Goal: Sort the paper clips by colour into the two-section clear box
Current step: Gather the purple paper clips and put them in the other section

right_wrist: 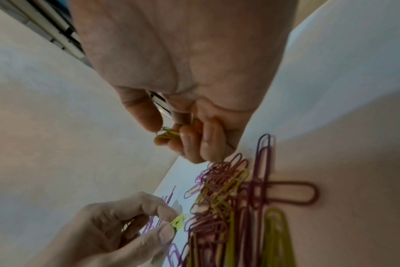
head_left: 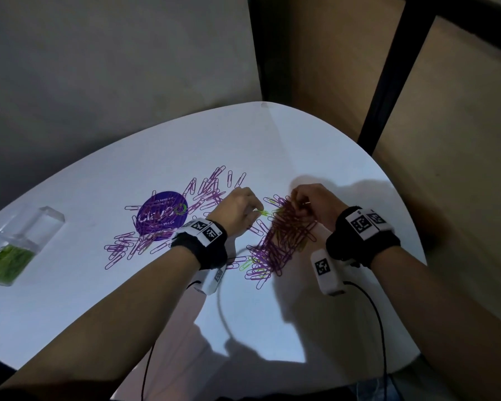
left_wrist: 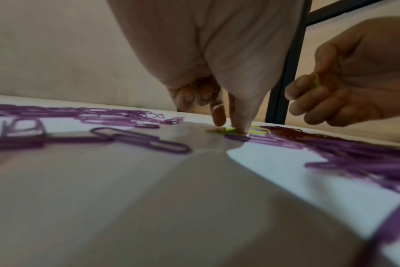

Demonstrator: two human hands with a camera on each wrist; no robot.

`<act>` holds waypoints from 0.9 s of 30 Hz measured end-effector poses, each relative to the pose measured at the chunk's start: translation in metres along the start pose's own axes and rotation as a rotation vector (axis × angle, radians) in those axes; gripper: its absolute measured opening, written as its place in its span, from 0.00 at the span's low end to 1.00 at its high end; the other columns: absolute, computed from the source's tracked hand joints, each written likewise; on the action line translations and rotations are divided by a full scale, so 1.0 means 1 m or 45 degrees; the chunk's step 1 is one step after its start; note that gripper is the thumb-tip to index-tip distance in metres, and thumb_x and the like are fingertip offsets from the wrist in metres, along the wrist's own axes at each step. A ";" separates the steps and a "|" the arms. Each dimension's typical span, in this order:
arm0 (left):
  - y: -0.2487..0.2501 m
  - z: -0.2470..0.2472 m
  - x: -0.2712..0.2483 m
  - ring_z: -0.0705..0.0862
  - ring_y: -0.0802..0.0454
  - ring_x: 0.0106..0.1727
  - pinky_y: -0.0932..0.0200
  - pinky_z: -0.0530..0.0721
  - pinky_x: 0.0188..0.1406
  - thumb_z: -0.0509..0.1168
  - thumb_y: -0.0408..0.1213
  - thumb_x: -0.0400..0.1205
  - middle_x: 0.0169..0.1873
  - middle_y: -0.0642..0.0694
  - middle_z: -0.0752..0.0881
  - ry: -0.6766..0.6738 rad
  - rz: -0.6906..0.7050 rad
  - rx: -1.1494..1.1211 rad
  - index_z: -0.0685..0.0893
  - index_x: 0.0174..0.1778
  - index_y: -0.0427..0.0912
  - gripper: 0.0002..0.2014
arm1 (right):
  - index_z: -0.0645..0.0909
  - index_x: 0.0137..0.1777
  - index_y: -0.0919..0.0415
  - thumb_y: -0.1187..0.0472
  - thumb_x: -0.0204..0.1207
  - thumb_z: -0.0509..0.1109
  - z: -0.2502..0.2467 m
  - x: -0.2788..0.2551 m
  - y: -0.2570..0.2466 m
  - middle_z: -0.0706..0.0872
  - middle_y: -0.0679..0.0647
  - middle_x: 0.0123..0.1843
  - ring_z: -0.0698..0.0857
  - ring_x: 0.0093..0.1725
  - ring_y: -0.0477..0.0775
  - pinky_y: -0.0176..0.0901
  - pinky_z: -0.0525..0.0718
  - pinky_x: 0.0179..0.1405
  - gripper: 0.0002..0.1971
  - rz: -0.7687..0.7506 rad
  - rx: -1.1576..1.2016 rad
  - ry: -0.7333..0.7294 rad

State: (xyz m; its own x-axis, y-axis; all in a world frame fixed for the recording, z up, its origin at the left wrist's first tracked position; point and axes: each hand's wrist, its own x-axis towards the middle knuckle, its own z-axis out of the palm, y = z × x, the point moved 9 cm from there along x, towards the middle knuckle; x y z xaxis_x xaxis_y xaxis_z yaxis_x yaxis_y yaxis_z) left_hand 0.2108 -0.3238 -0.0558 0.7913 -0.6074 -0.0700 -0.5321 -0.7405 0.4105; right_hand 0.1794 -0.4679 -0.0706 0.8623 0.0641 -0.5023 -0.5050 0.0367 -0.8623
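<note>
Purple paper clips lie in a loose spread (head_left: 156, 233) and a dense pile (head_left: 284, 235) on the white table (head_left: 330, 157). My left hand (head_left: 256, 211) pinches a bright green clip (right_wrist: 178, 221) between thumb and forefinger, low on the table at the pile's left edge. My right hand (head_left: 300, 206) hovers over the pile's far end and holds green clips (right_wrist: 169, 134) between thumb and curled fingers. More green clips (right_wrist: 274, 234) sit mixed into the pile. The two-section clear box (head_left: 49, 218) stands far left, with green clips (head_left: 9, 261) in its near section.
A round purple sticker (head_left: 162, 214) lies under the left spread of clips. Cables (head_left: 223, 308) trail from both wrist cameras across the table's near part. The rounded table edge (head_left: 411, 227) runs close to my right wrist, with wall panels and a black frame (head_left: 388, 76) beyond.
</note>
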 end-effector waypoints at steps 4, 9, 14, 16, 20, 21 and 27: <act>0.004 0.001 0.004 0.78 0.42 0.52 0.53 0.74 0.54 0.69 0.38 0.79 0.46 0.40 0.84 -0.014 0.023 0.022 0.85 0.59 0.37 0.15 | 0.78 0.33 0.60 0.56 0.76 0.68 0.004 0.003 -0.014 0.77 0.51 0.29 0.74 0.29 0.49 0.40 0.72 0.32 0.12 -0.143 -0.667 0.057; 0.010 0.000 0.008 0.81 0.39 0.53 0.58 0.71 0.52 0.65 0.30 0.79 0.49 0.38 0.87 -0.001 0.032 0.104 0.89 0.51 0.36 0.09 | 0.81 0.44 0.50 0.47 0.70 0.74 0.022 0.002 -0.012 0.87 0.52 0.51 0.85 0.53 0.58 0.43 0.78 0.49 0.09 -0.278 -1.398 0.106; 0.002 0.005 0.003 0.79 0.38 0.49 0.55 0.71 0.44 0.58 0.25 0.79 0.43 0.35 0.84 -0.110 -0.033 0.178 0.84 0.48 0.32 0.10 | 0.81 0.41 0.48 0.47 0.68 0.75 0.015 -0.002 -0.010 0.88 0.51 0.50 0.86 0.53 0.59 0.42 0.77 0.46 0.08 -0.256 -1.436 0.133; 0.001 0.011 -0.002 0.77 0.40 0.43 0.54 0.71 0.41 0.56 0.24 0.77 0.38 0.40 0.80 -0.172 -0.024 0.165 0.80 0.48 0.33 0.09 | 0.83 0.42 0.49 0.49 0.67 0.77 0.011 -0.004 -0.009 0.89 0.50 0.49 0.86 0.52 0.56 0.43 0.80 0.49 0.08 -0.217 -1.432 0.092; 0.000 0.017 -0.007 0.72 0.47 0.41 0.50 0.75 0.46 0.57 0.21 0.74 0.37 0.43 0.78 -0.289 -0.006 0.106 0.74 0.55 0.31 0.14 | 0.84 0.41 0.51 0.52 0.69 0.75 0.014 -0.006 -0.011 0.89 0.51 0.49 0.86 0.52 0.56 0.44 0.83 0.53 0.06 -0.228 -1.383 0.031; -0.003 0.017 -0.007 0.73 0.47 0.42 0.52 0.75 0.47 0.57 0.21 0.75 0.37 0.44 0.78 -0.297 -0.050 0.060 0.74 0.57 0.31 0.14 | 0.85 0.44 0.54 0.51 0.72 0.73 0.015 -0.006 -0.014 0.88 0.54 0.49 0.86 0.52 0.57 0.45 0.82 0.53 0.07 -0.255 -1.321 0.037; -0.031 0.000 -0.029 0.79 0.48 0.39 0.60 0.82 0.39 0.51 0.26 0.86 0.41 0.42 0.82 0.020 -0.608 -1.194 0.78 0.59 0.29 0.12 | 0.81 0.60 0.61 0.63 0.84 0.54 0.040 -0.013 -0.013 0.84 0.56 0.60 0.80 0.58 0.50 0.37 0.72 0.58 0.15 -0.285 -0.983 -0.132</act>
State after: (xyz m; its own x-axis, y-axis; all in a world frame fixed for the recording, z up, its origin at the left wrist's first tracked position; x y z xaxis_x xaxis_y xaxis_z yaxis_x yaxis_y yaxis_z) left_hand 0.2038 -0.2832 -0.0663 0.8650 -0.3022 -0.4007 0.2768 -0.3786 0.8832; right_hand 0.1731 -0.4289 -0.0497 0.9130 0.2304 -0.3367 -0.1202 -0.6367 -0.7617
